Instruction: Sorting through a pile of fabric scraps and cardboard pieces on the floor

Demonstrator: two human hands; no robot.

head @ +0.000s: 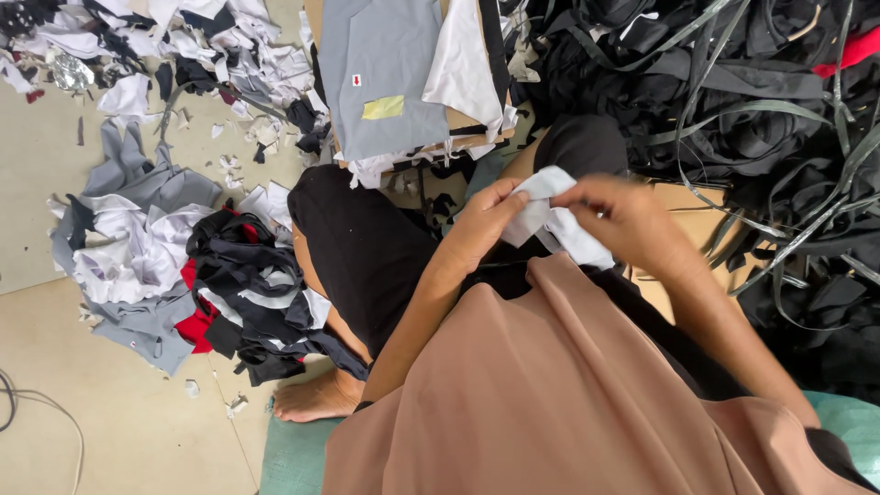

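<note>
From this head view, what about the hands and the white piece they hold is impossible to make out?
- White fabric piece: its full shape; both hands cover parts of it.
- Right hand: fingertips smeared by motion blur, so the grip is unclear.
- Left hand: palm side turned away from the camera.
- Black strap pile: cut off by the top and right edges.
- Grey panel: its small tags are too small.

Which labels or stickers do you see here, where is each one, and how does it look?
Yellow label: on the grey fabric piece at top centre, a slanted rectangle, plain yellow.
Small white sticker: on the same grey piece, up and left of the yellow label, a tiny square with a red mark.
No packages, signs or screens are visible.
</note>
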